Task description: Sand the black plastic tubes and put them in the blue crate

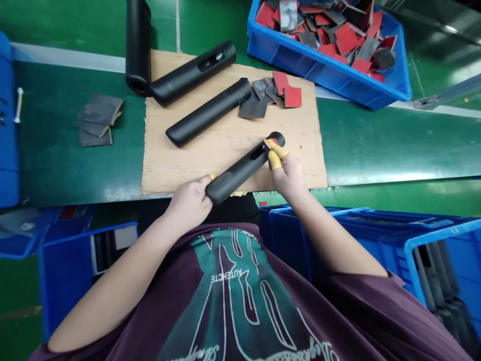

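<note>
My left hand (191,201) is closed round the near end of a black tube (235,175) that has a long slot near its far end. At that far end, my right hand (286,169) pinches a small red piece (273,142), like sandpaper, against the tube. Yellow finger covers sit on its fingertips, and the fingers hide most of the piece. Two similar tubes, a plain one (208,113) and a slotted one (195,72), lie beyond on the cardboard sheet (225,145). Red and dark grey sandpaper squares (292,97) lie by the plain tube's end.
A blue bin (323,65) full of red and grey squares stands at the back right. Another black tube (138,45) lies at the back left, near a stack of grey squares (100,118). Blue crates (424,235) flank my body below the green table (376,145).
</note>
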A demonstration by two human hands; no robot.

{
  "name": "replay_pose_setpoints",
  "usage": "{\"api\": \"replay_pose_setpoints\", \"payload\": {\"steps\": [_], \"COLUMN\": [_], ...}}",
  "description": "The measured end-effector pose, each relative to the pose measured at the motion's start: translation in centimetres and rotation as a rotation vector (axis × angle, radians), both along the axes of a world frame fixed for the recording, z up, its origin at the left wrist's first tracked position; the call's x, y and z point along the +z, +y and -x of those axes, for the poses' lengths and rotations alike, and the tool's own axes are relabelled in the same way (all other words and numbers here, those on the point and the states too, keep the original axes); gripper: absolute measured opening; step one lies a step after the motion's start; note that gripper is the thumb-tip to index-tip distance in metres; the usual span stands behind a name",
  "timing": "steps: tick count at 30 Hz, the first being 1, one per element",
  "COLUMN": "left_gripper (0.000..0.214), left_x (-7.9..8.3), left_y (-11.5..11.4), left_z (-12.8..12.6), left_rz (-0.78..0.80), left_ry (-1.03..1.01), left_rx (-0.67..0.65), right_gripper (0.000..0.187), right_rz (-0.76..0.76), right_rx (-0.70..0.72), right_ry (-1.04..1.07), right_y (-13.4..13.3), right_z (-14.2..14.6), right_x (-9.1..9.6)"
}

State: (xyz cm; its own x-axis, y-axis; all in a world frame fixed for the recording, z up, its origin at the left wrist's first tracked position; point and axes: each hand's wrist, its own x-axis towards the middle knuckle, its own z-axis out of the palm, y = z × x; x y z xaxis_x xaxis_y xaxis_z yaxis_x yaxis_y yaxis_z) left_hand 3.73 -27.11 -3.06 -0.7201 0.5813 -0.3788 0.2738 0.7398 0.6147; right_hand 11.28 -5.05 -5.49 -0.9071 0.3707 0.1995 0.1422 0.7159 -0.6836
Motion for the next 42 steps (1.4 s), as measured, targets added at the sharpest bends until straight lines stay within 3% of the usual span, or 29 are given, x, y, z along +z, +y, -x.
{"api": "replay_pose_setpoints", "payload": {"steps": [5,10,14,17,19,21,24,25,32,35,38,40,42], "left_gripper": [0.054,0.05,0.045,0.042,0.039,0.035,0.031,0.029,0.008,0.011,0.017,0.019,0.019], "left_x": [1.0,1.3,1.3,0.9,0.4,-0.4,-1.4,-1.5,-1.0,-0.7,-0.6,-0.6,-0.8], "left_y": [0.5,0.7,0.7,0.3,0.0,-0.2,-0.3,-0.3,0.0,0.0,0.2,0.4,0.5], "left_z": [0.2,0.0,-0.3,-0.4,-0.4,-0.3,-0.4,-0.5,-1.7,-1.9,-1.9,-1.8,-1.7], "left_rz": [0.179,0.389,0.404,0.342,0.261,0.036,-0.463,-0.556,-0.439,-0.432,-0.458,-0.487,-0.488], "left_ry": [0.102,0.236,0.316,0.331,0.295,0.151,-0.252,-0.365,-0.715,-0.712,-0.676,-0.621,-0.542], "left_rx": [-0.105,-0.197,-0.244,-0.218,-0.128,0.049,0.344,0.394,0.511,0.511,0.526,0.536,0.51], "right_gripper": [0.05,0.051,0.048,0.05,0.052,0.051,0.049,0.049,0.055,0.054,0.052,0.051,0.051], "right_rz": [-0.103,-0.04,-0.019,0.016,0.026,0.024,0.038,0.045,0.033,-0.129,-0.296,-0.345,-0.325], "right_rx": [0.216,0.174,0.281,0.154,0.056,0.027,0.043,0.047,0.062,0.077,0.211,0.288,0.273], "right_ry": [-0.157,-0.101,-0.19,-0.117,-0.064,-0.037,-0.002,0.003,-0.04,-0.065,-0.037,-0.055,-0.114], "right_y": [-3.2,-4.3,-4.1,-2.6,-1.7,-1.6,-2.1,-2.2,-2.0,-3.8,-5.3,-5.1,-4.0], "right_z": [-1.6,-1.7,-1.3,-0.7,-0.4,-0.5,-1.2,-1.3,-1.6,-2.4,-3.1,-2.9,-2.2], "right_x": [0.3,0.9,1.0,0.7,0.4,0.1,-0.2,-0.2,0.2,0.7,1.0,0.9,0.9]}}
